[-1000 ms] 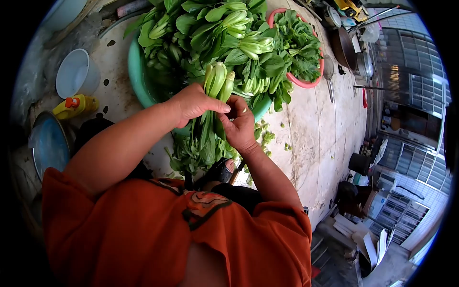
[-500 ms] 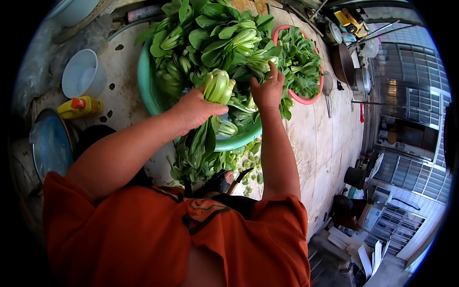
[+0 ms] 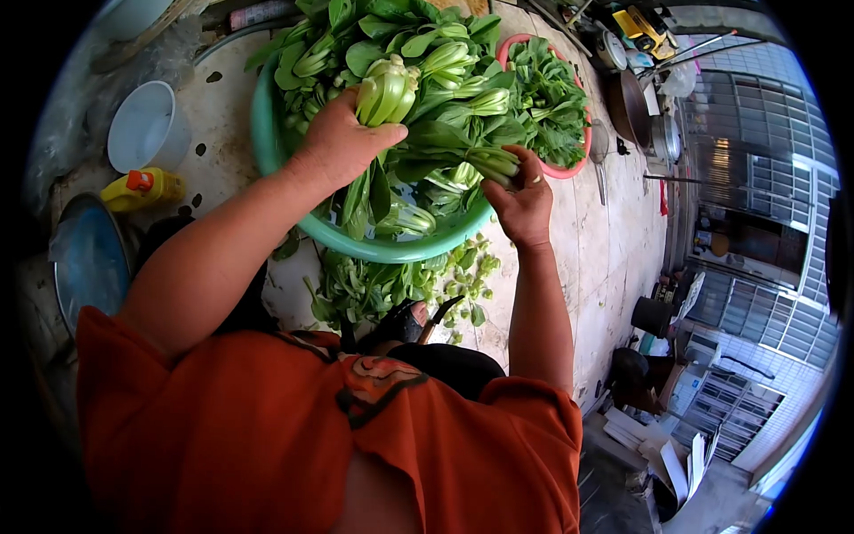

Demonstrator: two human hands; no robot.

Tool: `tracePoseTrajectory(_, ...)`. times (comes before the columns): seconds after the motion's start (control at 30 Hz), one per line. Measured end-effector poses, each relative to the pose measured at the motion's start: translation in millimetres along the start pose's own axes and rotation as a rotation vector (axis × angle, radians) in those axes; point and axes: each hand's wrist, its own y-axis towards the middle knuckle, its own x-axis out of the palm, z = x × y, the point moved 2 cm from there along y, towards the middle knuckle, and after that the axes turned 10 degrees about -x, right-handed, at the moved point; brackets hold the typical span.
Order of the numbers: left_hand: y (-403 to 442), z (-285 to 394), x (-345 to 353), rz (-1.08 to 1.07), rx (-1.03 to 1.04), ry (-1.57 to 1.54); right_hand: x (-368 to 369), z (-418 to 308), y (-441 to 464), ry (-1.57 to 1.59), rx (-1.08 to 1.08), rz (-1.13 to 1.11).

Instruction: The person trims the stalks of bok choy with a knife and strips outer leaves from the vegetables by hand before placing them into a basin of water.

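Observation:
A wide green basin (image 3: 391, 251) is heaped with leafy bok choy (image 3: 378, 36), some of it over the rim. My left hand (image 3: 342, 138) is closed around bok choy (image 3: 387, 92), its pale stem ends pointing up and leaves hanging down. On the basin's right side, my right hand (image 3: 523, 200) grips the stem end of another bok choy (image 3: 492, 164) between thumb and fingers, its leaves stretching left over the heap. Loose stems (image 3: 405, 218) lie inside the basin near the front rim.
A red basin (image 3: 569, 171) of greens stands at the right. Leaf scraps (image 3: 382, 283) lie on the floor by my foot. At the left are a white bucket (image 3: 147, 129), a yellow bottle (image 3: 145, 190) and a metal basin (image 3: 93, 258). A wok (image 3: 629, 109) leans farther right.
My left hand has moved up and left with its bok choy. My right hand, earlier reaching into the heap with fingers apart, has come down toward me and now holds a bok choy.

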Motion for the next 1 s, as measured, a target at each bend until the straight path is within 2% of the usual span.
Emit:
tracePoseTrajectory(0.17, -12.0, 10.2, 5.8, -0.089, 0.064, 0.163, -3.5, -49.2, -41.1, 0.092, 0.104, -0.163)
tracePoseTrajectory(0.27, -28.0, 5.8, 24.4, -0.436, -0.119, 0.067, 21.5, -69.8, -55.9, 0.277, 0.162, -0.226)
tracePoseTrajectory(0.33, -46.6, 6.1, 36.7, -0.673, -0.232, -0.224, 37.2, -76.5, -63.1, 0.382, 0.225, -0.163)
tracePoseTrajectory(0.43, -58.7, 1.7, 40.7, -0.835, -0.277, -0.305, 43.9, -68.9, -68.1, 0.434, 0.277, -0.052)
tracePoseTrajectory(0.5, -67.9, 2.7, 45.5, -0.79, -0.271, -0.269, 46.3, -65.3, -74.1, 0.503, 0.338, 0.032)
tracePoseTrajectory(0.53, -71.3, 2.9, 47.7, -0.742, -0.266, -0.241, 51.2, -65.6, -77.3, 0.498, 0.292, 0.062)
tracePoseTrajectory(0.6, -70.5, -12.8, 57.7, -0.709, -0.281, -0.265, 54.9, -69.6, -84.5, 0.331, 0.353, 0.051)
tracePoseTrajectory(0.67, -70.6, -10.4, 60.3, -0.666, -0.169, -0.143, 56.8, -64.8, -87.4, 0.36, 0.36, 0.11)
tracePoseTrajectory(0.8, -67.1, -7.4, 65.6, -0.701, -0.241, -0.109, 52.4, -54.9, -89.4, 0.443, 0.348, 0.196)
tracePoseTrajectory(0.93, -62.4, -19.0, 71.0, -0.754, -0.222, -0.048, 28.3, -55.8, -84.1, 0.369, 0.48, -0.059)
tracePoseTrajectory(1.0, -57.5, -26.8, 73.7, -0.7, -0.174, -0.002, 0.7, -49.3, -84.4, 0.35, 0.532, -0.173)
